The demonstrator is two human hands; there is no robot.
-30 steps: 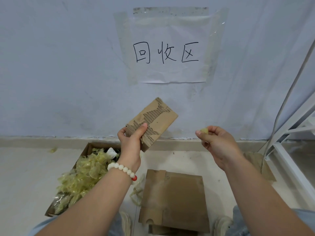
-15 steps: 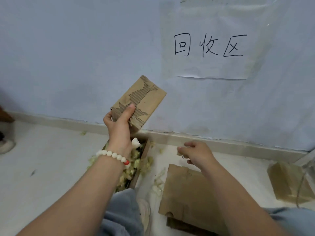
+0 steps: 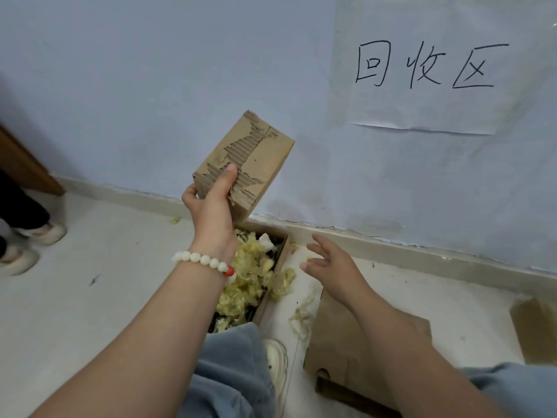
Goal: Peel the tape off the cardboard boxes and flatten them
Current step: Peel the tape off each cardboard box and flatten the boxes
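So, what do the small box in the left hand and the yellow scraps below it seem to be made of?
The small box: matte brown corrugated cardboard; its torn outer layer bares ribbed fluting. The yellow scraps: probably peeled plastic tape, as they look glossy, translucent and crumpled.

The left hand [image 3: 211,212] covers the near corner of the small box [image 3: 259,152], and its fingers behind the box cannot be seen. The left arm [image 3: 144,333] and a knee [image 3: 232,363] hide most of the open box [image 3: 268,297] of tape bits [image 3: 247,282] by the wall edge of the floor. The white lump [image 3: 266,240] in it is too small to tell, and the right arm [image 3: 391,327] hides part of the flat cardboard [image 3: 337,336]. The view cuts off the paper sign [image 3: 422,110] at the top and right, the shoes [image 3: 45,233] at the left and a brown piece [image 3: 533,330] at the right.
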